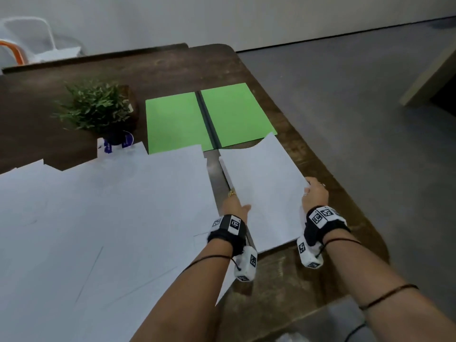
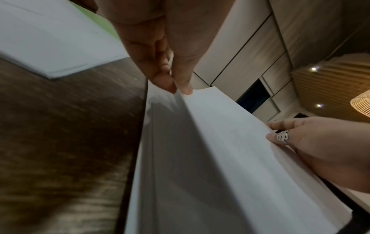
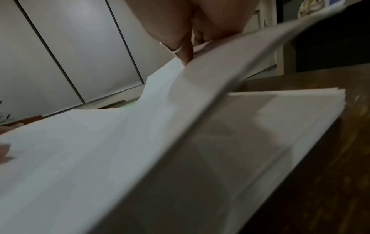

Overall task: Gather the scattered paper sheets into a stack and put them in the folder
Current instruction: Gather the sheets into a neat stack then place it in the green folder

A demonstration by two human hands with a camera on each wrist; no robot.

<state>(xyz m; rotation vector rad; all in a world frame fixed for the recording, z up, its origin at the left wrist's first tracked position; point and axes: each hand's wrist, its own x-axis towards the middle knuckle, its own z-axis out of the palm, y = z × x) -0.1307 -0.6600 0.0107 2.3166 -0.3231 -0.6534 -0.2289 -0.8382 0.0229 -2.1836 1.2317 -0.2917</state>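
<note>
Fingers of the left hand (image 1: 234,206) pinch the left edge of a stack of white sheets (image 1: 264,191); the right hand (image 1: 317,193) grips its right edge, lifted off a second pile (image 3: 280,126) near the table's (image 1: 320,280) right edge. Loose sheets (image 1: 98,218) cover the near left. Farther off, the green folder (image 1: 177,119) lies open and flat, nothing in it, bare wood beyond. A potted plant (image 1: 96,107) stands just left of it.

The right hand (image 3: 186,39) pinches the raised sheet (image 3: 100,150) at its edge, above the stack (image 3: 280,126) on the desk (image 3: 330,174).
</note>
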